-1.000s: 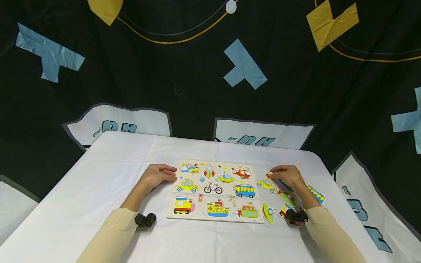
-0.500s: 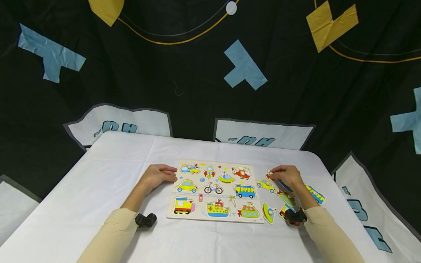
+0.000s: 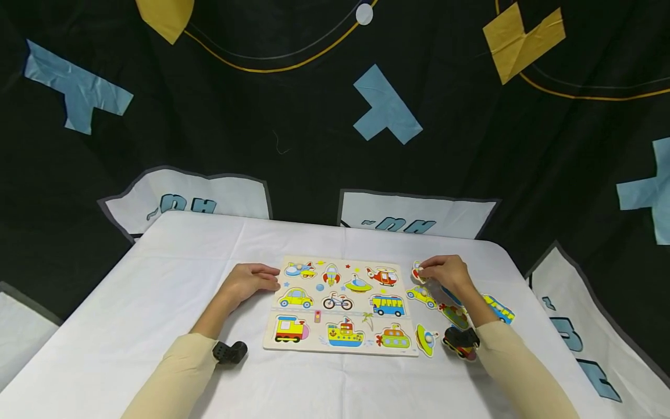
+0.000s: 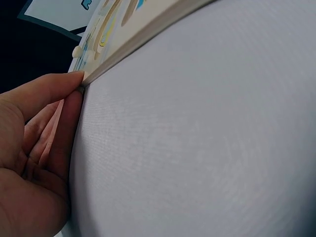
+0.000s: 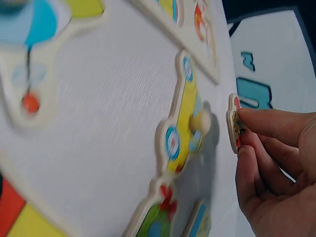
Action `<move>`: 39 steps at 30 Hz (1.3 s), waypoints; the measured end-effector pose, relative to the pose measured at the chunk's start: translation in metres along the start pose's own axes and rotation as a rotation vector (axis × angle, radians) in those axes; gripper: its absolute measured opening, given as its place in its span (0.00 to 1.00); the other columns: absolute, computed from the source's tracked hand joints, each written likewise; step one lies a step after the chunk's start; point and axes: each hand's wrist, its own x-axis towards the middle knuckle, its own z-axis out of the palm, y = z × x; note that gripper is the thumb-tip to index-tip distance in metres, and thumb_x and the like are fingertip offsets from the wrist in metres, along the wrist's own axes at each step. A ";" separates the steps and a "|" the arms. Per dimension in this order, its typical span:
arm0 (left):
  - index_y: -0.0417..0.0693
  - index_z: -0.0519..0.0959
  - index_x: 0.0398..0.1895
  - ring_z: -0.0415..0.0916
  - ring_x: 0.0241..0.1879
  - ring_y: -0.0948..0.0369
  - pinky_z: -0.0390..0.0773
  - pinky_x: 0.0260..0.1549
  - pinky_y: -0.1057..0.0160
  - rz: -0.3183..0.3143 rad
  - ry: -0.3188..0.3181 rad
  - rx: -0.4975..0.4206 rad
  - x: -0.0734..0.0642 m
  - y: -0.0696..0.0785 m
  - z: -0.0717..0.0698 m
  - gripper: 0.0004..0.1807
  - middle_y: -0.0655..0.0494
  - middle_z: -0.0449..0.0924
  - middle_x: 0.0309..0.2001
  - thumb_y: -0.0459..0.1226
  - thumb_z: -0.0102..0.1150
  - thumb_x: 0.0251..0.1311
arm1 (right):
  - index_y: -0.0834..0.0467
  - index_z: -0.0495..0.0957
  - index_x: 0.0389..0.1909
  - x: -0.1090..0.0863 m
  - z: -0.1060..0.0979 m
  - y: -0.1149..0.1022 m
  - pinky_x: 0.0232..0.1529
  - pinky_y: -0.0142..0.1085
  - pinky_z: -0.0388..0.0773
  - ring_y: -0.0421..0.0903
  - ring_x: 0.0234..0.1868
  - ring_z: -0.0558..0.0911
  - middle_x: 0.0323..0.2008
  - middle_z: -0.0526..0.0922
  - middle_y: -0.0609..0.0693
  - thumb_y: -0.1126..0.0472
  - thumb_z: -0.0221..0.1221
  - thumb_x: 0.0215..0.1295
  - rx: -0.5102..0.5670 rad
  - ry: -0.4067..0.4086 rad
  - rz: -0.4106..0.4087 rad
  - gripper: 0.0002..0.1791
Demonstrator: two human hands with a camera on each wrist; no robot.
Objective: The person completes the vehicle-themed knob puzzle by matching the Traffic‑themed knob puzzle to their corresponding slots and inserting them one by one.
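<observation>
The pale wooden puzzle board, printed with vehicles, lies flat on the white table. At its left edge my left hand touches the side with fingertips, which the left wrist view shows right at the board's corner. Beyond the board's right edge, my right hand pinches a small red, white and yellow puzzle piece. Its picture is partly covered by the fingers; in the right wrist view the piece stands on edge, tilted. Just nearer me lies a yellow car piece with a knob.
Right of the board lie a flying saucer piece, a submarine piece, a train piece and a bus piece. A knobbed airplane piece sits at the board's upper left. Behind the table hangs a black curtain.
My right hand has moved a little left and away from me with the red, white and yellow puzzle piece. The left hand stays at the board's edge.
</observation>
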 end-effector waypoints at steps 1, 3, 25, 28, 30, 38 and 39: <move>0.47 0.85 0.54 0.83 0.43 0.60 0.74 0.55 0.52 0.001 0.000 0.003 0.000 0.000 0.000 0.24 0.55 0.90 0.39 0.40 0.74 0.52 | 0.58 0.87 0.47 -0.001 0.001 -0.004 0.45 0.41 0.76 0.52 0.48 0.80 0.50 0.86 0.58 0.53 0.68 0.62 0.003 -0.004 -0.009 0.16; 0.47 0.85 0.54 0.83 0.43 0.60 0.74 0.55 0.52 0.002 -0.001 0.003 0.000 0.000 0.000 0.24 0.55 0.90 0.39 0.40 0.75 0.52 | 0.58 0.87 0.46 -0.002 0.003 -0.012 0.44 0.40 0.76 0.50 0.46 0.81 0.47 0.88 0.57 0.54 0.68 0.62 0.008 -0.008 -0.023 0.15; 0.47 0.86 0.53 0.84 0.40 0.61 0.74 0.53 0.54 0.001 -0.003 -0.026 0.001 -0.002 0.000 0.23 0.55 0.90 0.38 0.39 0.75 0.51 | 0.55 0.88 0.33 -0.002 0.080 -0.086 0.35 0.35 0.73 0.45 0.36 0.82 0.32 0.90 0.48 0.57 0.73 0.54 0.033 -0.066 -0.140 0.08; 0.46 0.86 0.53 0.84 0.40 0.62 0.74 0.52 0.55 0.005 -0.004 -0.031 0.001 -0.001 0.000 0.23 0.55 0.90 0.37 0.39 0.75 0.51 | 0.55 0.88 0.32 -0.004 0.091 -0.095 0.33 0.34 0.73 0.45 0.33 0.81 0.30 0.89 0.48 0.57 0.74 0.54 0.047 -0.085 -0.135 0.07; 0.46 0.86 0.53 0.84 0.40 0.62 0.75 0.52 0.55 0.008 -0.003 -0.030 0.001 -0.001 0.000 0.23 0.55 0.90 0.37 0.39 0.75 0.51 | 0.55 0.88 0.32 -0.005 0.097 -0.101 0.31 0.33 0.73 0.45 0.31 0.81 0.29 0.89 0.48 0.58 0.74 0.53 0.052 -0.093 -0.143 0.07; 0.46 0.86 0.53 0.84 0.41 0.61 0.75 0.53 0.54 0.005 -0.003 -0.042 0.000 -0.001 0.001 0.23 0.55 0.90 0.38 0.38 0.74 0.51 | 0.56 0.88 0.31 -0.007 0.119 -0.112 0.35 0.34 0.76 0.44 0.32 0.83 0.28 0.89 0.47 0.61 0.74 0.53 0.113 -0.132 -0.194 0.06; 0.46 0.85 0.53 0.84 0.40 0.61 0.75 0.53 0.54 0.004 -0.004 -0.045 0.000 -0.001 0.001 0.23 0.55 0.90 0.38 0.38 0.74 0.52 | 0.56 0.88 0.31 -0.007 0.122 -0.113 0.34 0.34 0.77 0.44 0.31 0.83 0.28 0.89 0.48 0.61 0.74 0.53 0.124 -0.138 -0.195 0.06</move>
